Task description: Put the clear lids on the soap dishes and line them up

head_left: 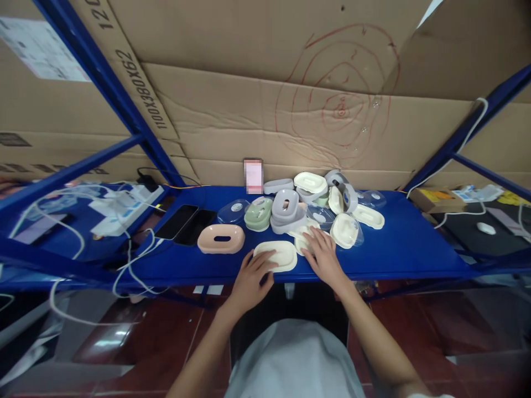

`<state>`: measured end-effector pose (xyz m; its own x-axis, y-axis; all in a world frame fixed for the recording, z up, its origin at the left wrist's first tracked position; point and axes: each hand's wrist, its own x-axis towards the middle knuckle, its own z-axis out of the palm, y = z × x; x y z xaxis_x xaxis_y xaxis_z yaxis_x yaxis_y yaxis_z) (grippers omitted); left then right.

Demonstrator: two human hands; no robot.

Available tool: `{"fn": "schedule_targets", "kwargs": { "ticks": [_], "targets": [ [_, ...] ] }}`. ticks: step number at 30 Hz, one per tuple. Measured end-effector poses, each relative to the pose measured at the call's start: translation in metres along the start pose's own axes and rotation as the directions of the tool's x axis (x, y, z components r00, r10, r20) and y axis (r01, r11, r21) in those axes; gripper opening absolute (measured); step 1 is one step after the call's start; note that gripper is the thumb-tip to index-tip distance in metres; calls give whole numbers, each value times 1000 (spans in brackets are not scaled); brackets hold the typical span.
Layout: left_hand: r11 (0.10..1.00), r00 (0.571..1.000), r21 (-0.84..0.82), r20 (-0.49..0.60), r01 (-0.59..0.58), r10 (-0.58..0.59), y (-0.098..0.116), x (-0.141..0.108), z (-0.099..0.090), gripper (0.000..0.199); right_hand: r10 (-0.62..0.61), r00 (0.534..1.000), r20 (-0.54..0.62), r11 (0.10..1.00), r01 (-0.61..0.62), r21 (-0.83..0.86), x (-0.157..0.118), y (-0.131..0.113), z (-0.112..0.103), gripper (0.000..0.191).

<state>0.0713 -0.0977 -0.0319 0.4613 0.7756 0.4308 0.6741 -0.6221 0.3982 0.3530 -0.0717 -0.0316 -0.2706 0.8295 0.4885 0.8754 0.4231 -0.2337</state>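
My left hand [250, 281] rests at the near edge of the blue shelf, fingers stretched over a cream oval soap dish [284, 255] and thumb apart below its near rim. To the right, my right hand [323, 255] lies with fingers spread on another cream soap dish part [299, 246], which it largely covers. Left of my hands sits a peach soap dish [221, 239] with a dark slot. Behind are a green soap dish [258, 214] and a grey one [286, 204] stacked on other grey parts. More cream pieces [345, 230] lie right of my right hand.
Clear plastic lids [233, 211] lie among the dishes. Two dark phones [177, 221] are on the left, near white cables [129, 265] and power strips [124, 207]. A pink-screened phone [253, 177] leans on the cardboard wall [232, 121]. Blue posts [160, 160] frame the shelf.
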Motion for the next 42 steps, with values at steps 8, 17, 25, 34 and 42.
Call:
{"fn": "schedule_targets", "kwargs": {
  "ticks": [8,17,25,34,42],
  "targets": [
    [1000,994,10,-109,-13,14,-10,-6,15,26,-12,1000,-26,1000,12,11,-6,0,10,46],
    [996,984,83,-178,11,5,-5,-6,16,27,3,987,-164,996,12,92,-11,3,10,44],
    [997,989,74,-151,14,-3,-4,-4,13,26,181,952,-248,983,-184,10,-14,-11,7,18],
    [999,979,-21,-201,30,-34,-6,-7,7,23,84,995,-56,996,-83,26,-11,-17,-2,19],
    [996,968,-76,-245,43,-60,-4,-6,11,25,-63,997,36,928,46,370,-17,-16,-17,40]
  ]
}}
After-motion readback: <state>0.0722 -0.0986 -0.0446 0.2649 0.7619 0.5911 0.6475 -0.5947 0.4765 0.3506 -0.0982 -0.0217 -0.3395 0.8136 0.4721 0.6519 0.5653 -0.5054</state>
